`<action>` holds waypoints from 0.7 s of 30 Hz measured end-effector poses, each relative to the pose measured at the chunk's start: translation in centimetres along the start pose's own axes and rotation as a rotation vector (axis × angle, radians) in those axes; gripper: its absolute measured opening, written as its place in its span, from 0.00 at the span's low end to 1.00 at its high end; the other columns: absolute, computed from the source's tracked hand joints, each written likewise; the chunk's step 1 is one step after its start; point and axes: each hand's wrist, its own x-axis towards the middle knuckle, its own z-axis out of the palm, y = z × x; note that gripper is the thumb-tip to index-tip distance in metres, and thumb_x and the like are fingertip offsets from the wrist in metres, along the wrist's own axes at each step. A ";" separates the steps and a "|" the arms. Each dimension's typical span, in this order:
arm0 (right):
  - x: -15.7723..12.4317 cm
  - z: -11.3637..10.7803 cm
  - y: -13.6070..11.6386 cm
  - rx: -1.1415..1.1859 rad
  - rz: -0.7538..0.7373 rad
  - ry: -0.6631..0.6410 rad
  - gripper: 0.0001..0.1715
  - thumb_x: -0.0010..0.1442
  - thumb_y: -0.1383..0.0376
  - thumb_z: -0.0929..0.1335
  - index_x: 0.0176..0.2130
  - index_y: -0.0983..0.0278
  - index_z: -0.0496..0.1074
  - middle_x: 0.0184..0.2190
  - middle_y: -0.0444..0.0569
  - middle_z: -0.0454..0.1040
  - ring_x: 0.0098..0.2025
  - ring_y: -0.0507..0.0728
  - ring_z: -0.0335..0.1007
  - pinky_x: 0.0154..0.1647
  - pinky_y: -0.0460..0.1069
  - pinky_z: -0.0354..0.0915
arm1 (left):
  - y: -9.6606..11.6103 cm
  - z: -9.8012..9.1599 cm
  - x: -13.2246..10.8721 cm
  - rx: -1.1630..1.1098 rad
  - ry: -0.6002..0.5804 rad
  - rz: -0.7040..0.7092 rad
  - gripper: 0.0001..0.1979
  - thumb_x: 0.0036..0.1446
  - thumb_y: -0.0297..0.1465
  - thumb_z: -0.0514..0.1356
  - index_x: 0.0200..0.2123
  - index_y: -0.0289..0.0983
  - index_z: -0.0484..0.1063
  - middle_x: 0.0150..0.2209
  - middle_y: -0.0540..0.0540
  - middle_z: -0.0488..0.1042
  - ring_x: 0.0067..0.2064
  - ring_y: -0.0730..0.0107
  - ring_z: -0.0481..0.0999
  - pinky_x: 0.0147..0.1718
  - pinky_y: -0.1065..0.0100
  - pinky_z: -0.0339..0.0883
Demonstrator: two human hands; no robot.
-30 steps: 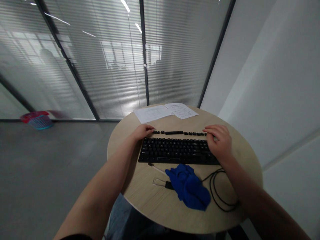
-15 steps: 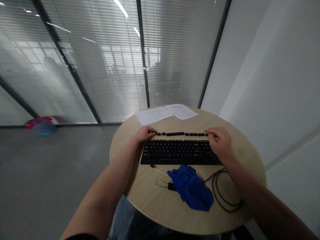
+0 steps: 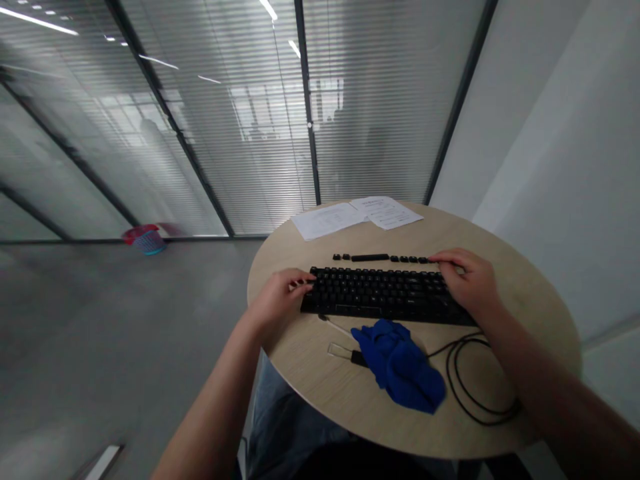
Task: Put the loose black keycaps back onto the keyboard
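A black keyboard (image 3: 375,293) lies on the round wooden table, its long side across in front of me. Behind its far edge runs a row of loose black keycaps (image 3: 404,259), with a long spacebar keycap (image 3: 370,257) among them. My left hand (image 3: 283,297) is at the keyboard's far left corner, thumb and index finger closed around the edge. At the right end of the row, my right hand (image 3: 467,280) has its index fingertip against the last keycap. Its thumb is apart, and the other fingers are partly hidden.
A crumpled blue cloth (image 3: 400,370) lies on the near side, covering part of a wire-ended puller with a black handle (image 3: 358,359). A black cable (image 3: 455,373) is coiled at right. Papers (image 3: 330,220) lie at the far edge. A red-and-blue basket (image 3: 147,240) stands on the floor.
My left hand has left the left end of the keycap row and come nearer, to the keyboard's left edge. My right hand stays at the row's right end. The view has shifted left.
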 end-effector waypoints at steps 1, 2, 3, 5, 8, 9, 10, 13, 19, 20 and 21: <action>0.0 0.0 -0.1 0.004 -0.004 -0.010 0.14 0.60 0.71 0.65 0.34 0.59 0.80 0.34 0.48 0.82 0.38 0.59 0.80 0.43 0.53 0.74 | 0.1 0.3 -1.2 0.009 0.033 0.007 0.10 0.63 0.33 0.62 0.46 0.40 0.80 0.42 0.45 0.82 0.40 0.66 0.79 0.40 0.64 0.73; 0.0 0.1 -0.2 0.008 -0.008 -0.017 0.14 0.60 0.71 0.65 0.34 0.59 0.80 0.34 0.48 0.82 0.38 0.59 0.80 0.43 0.53 0.74 | 0.0 0.6 -2.3 0.014 0.058 0.016 0.10 0.63 0.33 0.62 0.45 0.40 0.80 0.42 0.44 0.82 0.41 0.65 0.79 0.41 0.64 0.74; 0.0 0.1 -0.2 0.011 -0.012 -0.022 0.14 0.60 0.71 0.65 0.34 0.59 0.80 0.35 0.48 0.83 0.38 0.59 0.80 0.43 0.53 0.74 | -0.1 0.8 -3.2 0.020 0.073 0.027 0.10 0.63 0.33 0.62 0.46 0.40 0.80 0.41 0.44 0.82 0.41 0.64 0.79 0.41 0.63 0.74; -0.1 0.3 -0.2 0.018 -0.015 -0.035 0.14 0.60 0.71 0.65 0.34 0.59 0.80 0.35 0.48 0.83 0.38 0.59 0.80 0.43 0.53 0.74 | -0.5 1.1 -4.4 0.049 0.110 0.034 0.11 0.64 0.34 0.62 0.47 0.39 0.79 0.40 0.43 0.81 0.40 0.65 0.79 0.39 0.64 0.74; -0.4 0.6 0.1 0.017 -0.003 -0.063 0.14 0.60 0.71 0.65 0.34 0.59 0.80 0.35 0.48 0.83 0.38 0.59 0.80 0.43 0.54 0.74 | -0.7 1.2 -5.2 0.116 0.118 0.083 0.10 0.65 0.35 0.62 0.46 0.39 0.79 0.39 0.44 0.80 0.38 0.65 0.78 0.37 0.64 0.74; -0.4 0.6 0.2 0.012 0.004 -0.073 0.14 0.60 0.71 0.65 0.34 0.59 0.80 0.35 0.48 0.83 0.38 0.60 0.80 0.43 0.54 0.74 | -0.6 1.2 -5.3 0.150 0.108 0.110 0.09 0.65 0.34 0.62 0.46 0.39 0.79 0.38 0.44 0.80 0.39 0.64 0.78 0.38 0.64 0.74; -0.5 0.7 0.3 0.007 0.010 -0.080 0.14 0.60 0.70 0.65 0.34 0.59 0.81 0.35 0.48 0.83 0.38 0.60 0.80 0.43 0.54 0.74 | -0.5 1.3 -5.3 0.189 0.098 0.137 0.09 0.65 0.34 0.61 0.45 0.40 0.79 0.37 0.44 0.80 0.40 0.63 0.77 0.39 0.63 0.73; -0.7 0.9 0.6 -0.001 0.025 -0.101 0.14 0.60 0.70 0.65 0.34 0.59 0.81 0.35 0.48 0.83 0.38 0.60 0.80 0.43 0.54 0.74 | -0.2 1.6 -5.3 0.305 0.074 0.192 0.09 0.66 0.33 0.60 0.45 0.39 0.79 0.36 0.44 0.81 0.41 0.60 0.77 0.40 0.61 0.73; -0.9 1.3 0.9 -0.015 0.028 -0.119 0.14 0.60 0.70 0.65 0.35 0.59 0.81 0.36 0.49 0.83 0.39 0.60 0.79 0.44 0.55 0.73 | -0.1 1.8 -5.2 0.362 0.061 0.188 0.09 0.66 0.33 0.61 0.46 0.39 0.79 0.38 0.43 0.81 0.43 0.58 0.77 0.42 0.59 0.73; -1.0 1.3 1.0 -0.020 0.032 -0.125 0.14 0.59 0.70 0.65 0.34 0.59 0.81 0.36 0.48 0.83 0.39 0.60 0.79 0.44 0.54 0.73 | -0.2 1.8 -5.1 0.350 0.060 0.184 0.09 0.66 0.33 0.61 0.46 0.39 0.79 0.40 0.43 0.81 0.43 0.58 0.77 0.42 0.58 0.73; -1.0 1.4 1.1 -0.024 0.037 -0.130 0.14 0.59 0.70 0.65 0.34 0.59 0.81 0.36 0.48 0.83 0.39 0.59 0.79 0.44 0.54 0.73 | -0.3 1.8 -5.1 0.335 0.058 0.179 0.08 0.65 0.32 0.62 0.46 0.39 0.79 0.41 0.43 0.81 0.44 0.58 0.77 0.43 0.58 0.73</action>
